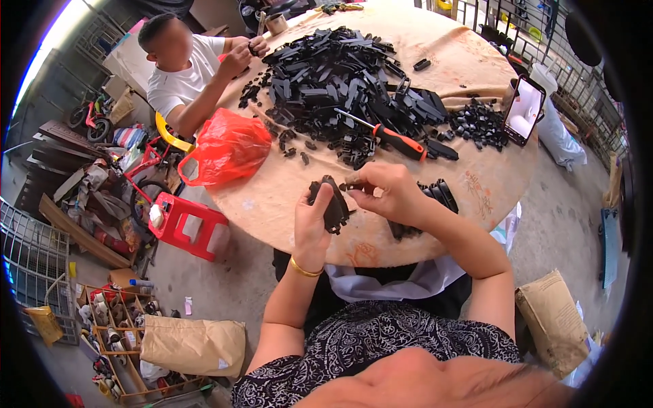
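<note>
A short-sleeved black top (388, 333), densely patterned in white paisley swirls, covers the torso; its sleeves (493, 338) end above the elbows. A smooth yellow-gold bangle (306, 272) circles the wrist of the left hand (314, 212). Black clothing (325, 302) shows at the lap.

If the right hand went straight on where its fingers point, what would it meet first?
Probably the black part in the left hand; depth between it and the right hand is unclear.

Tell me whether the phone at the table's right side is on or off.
The phone is on: its screen is lit, showing a pale image.
</note>
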Demonstrator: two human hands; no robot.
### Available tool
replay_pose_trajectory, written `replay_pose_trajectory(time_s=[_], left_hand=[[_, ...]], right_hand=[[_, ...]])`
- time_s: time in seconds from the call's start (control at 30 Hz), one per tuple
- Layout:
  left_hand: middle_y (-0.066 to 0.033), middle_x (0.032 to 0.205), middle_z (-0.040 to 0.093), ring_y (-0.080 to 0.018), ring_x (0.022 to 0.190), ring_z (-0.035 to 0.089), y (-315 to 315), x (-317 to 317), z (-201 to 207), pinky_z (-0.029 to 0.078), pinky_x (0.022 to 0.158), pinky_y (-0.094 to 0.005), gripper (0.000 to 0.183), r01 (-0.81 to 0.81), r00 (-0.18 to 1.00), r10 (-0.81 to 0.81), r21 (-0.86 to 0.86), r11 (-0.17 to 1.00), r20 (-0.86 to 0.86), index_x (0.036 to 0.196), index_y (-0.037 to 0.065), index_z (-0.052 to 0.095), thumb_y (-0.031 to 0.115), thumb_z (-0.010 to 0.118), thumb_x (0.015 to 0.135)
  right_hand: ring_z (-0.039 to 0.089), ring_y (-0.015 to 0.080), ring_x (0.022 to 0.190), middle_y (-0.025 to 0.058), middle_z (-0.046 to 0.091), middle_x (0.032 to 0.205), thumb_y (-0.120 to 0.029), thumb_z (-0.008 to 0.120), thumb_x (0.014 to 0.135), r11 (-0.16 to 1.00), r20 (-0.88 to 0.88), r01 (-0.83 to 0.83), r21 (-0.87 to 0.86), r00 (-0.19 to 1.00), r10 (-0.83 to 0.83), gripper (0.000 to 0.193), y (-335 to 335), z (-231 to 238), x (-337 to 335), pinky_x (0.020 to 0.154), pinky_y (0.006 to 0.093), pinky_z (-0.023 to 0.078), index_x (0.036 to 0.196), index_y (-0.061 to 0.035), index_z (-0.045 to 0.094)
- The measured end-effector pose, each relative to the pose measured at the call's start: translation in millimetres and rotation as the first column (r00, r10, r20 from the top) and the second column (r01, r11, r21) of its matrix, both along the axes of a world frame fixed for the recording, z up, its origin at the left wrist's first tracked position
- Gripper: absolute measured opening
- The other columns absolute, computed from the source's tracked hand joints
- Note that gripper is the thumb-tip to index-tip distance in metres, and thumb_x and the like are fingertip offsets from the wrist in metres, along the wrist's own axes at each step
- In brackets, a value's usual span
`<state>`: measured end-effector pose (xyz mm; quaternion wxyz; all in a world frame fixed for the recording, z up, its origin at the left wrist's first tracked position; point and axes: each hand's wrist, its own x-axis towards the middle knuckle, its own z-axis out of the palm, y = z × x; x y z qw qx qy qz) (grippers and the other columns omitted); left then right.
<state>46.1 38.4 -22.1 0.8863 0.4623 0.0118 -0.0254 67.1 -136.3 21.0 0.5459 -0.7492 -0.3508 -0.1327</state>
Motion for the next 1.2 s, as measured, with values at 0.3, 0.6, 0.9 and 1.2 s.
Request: replay_pose_trajectory(time_s=[0.3,0.6,0.9,1.2], left_hand=[[-0.0024,0.082,0.059,-0.009,0.068,0.056,-17.2,-1.5,6.8,0.047,0.06,-0.0205,0.021,-0.116,0.993,0.116,0.061,0.991,-0.009,0.096,0.0,0.058,0.013,0.063,0.081],[-0.0002,0.08,0.058,-0.0068,0.067,0.054,-19.7,-5.7,21.7,0.045,0.06,-0.0189,0.021,-0.235,0.971,0.213,0.251,0.939,0.109,0.097,0.0,0.059,0.009,0.064,0.079],[0.0011,0.077,0.056,-0.0058,0.064,0.051,-25.5,-6.5,29.1,0.041,0.055,-0.0181,0.021,-0.294,0.956,0.284,0.237,0.926,0.077,0.097,0.001,0.059,0.01,0.065,0.079],[0.0023,0.076,0.054,-0.0057,0.063,0.05,-27.0,10.7,27.8,0.042,0.053,-0.0184,0.02,-0.435,0.9,0.428,0.081,0.897,0.082,0.097,0.003,0.058,0.015,0.062,0.082]], right_hand=[[0.056,0.0298,0.07,0.0114,0.053,0.073,-0.014,0.061,0.072,0.969,0.249,0.012,-0.247,0.967,0.052,0.017,-4.5,-5.4,-4.7,0.058,0.0378,0.046,0.083,-0.0031,0.054],[0.055,0.0236,0.063,0.0097,0.052,0.07,-0.012,0.054,0.07,0.884,0.497,0.185,-0.429,0.865,0.06,0.013,-1.8,-8.0,-8.1,0.055,0.0322,0.046,0.076,-0.0012,0.051],[0.056,0.0195,0.062,0.0081,0.053,0.068,-0.009,0.051,0.068,0.816,0.473,0.176,-0.551,0.871,0.131,0.012,1.8,-6.4,-15.1,0.053,0.0273,0.046,0.076,0.0004,0.051],[0.059,0.0251,0.069,0.0206,0.052,0.092,-0.007,0.051,0.069,0.876,0.359,0.186,-0.445,0.933,-0.016,0.045,18.6,-18.1,-18.9,0.059,0.0299,0.049,0.108,0.014,0.045]])
